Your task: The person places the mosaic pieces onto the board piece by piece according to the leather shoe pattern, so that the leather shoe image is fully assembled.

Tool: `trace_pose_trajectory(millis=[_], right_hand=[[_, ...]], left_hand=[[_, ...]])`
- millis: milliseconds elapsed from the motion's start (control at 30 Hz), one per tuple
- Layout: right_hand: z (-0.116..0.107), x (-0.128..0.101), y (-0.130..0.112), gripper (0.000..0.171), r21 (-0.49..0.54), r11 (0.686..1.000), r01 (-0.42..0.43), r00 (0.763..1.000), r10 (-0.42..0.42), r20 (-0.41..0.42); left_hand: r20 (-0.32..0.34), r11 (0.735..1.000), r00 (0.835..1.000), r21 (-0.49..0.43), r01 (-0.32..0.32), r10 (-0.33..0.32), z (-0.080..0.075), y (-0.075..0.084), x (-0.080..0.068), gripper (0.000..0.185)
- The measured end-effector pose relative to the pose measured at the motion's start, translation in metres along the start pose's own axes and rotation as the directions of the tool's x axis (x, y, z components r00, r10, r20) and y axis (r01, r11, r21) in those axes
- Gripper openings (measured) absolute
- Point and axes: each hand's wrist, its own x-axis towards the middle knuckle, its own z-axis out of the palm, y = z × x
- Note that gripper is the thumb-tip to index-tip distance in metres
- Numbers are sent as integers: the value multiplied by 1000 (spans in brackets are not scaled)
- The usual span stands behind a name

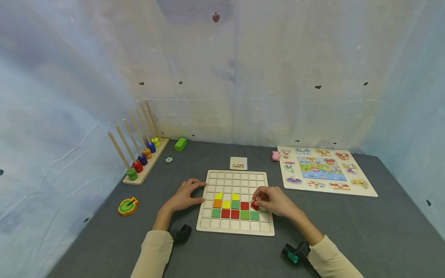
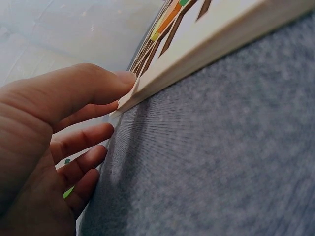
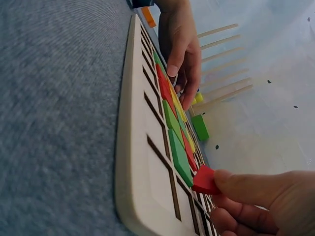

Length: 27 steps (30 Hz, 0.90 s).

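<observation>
A square wooden grid board [image 1: 235, 230] lies on the dark grey table. Red, green, yellow and orange tiles fill some of its cells, including two cut-cornered yellow ones in the upper row. My right hand [image 1: 274, 200] pinches a red square tile [image 3: 205, 181] between thumb and fingers. That tile is tilted over the board, beside a green tile [image 3: 180, 157] and right of another red tile [image 1: 245, 205]. At the board's left edge, the thumb and forefinger of my left hand [image 1: 184, 196] touch the rim, and its other fingers are loosely bent.
A small pattern card [image 1: 238, 159] lies behind the board. Leftward stand a peg stacker [image 1: 147, 166] with coloured rings, a green block [image 1: 180, 144], a round chip [image 1: 168, 160] and an orange-green toy [image 1: 128, 206]. A pink pig figure [image 1: 276, 156] and picture puzzle [image 1: 323, 168] lie right.
</observation>
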Motion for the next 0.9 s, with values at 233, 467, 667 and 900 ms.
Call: trace_pose_trajectory(millis=[233, 467, 667, 900], right_hand=[[4, 0, 1, 4, -36, 999, 0, 1000, 0, -22], [12, 1, -2, 9, -109, 994, 25, 999, -27, -17], [12, 0, -9, 9, -125, 992, -5, 1000, 2, -29], [-7, -4, -12, 16, -130, 989, 68, 994, -56, 92]], left_hand=[[0, 1000, 1000, -8, 14, -14, 0, 0, 0, 52], [-7, 998, 998, 9, 55, -55, 1, 3, 1, 53], [-11, 998, 998, 7, 57, -56, 1, 2, 0, 52], [-8, 998, 998, 9, 59, -59, 0, 3, 0, 52]])
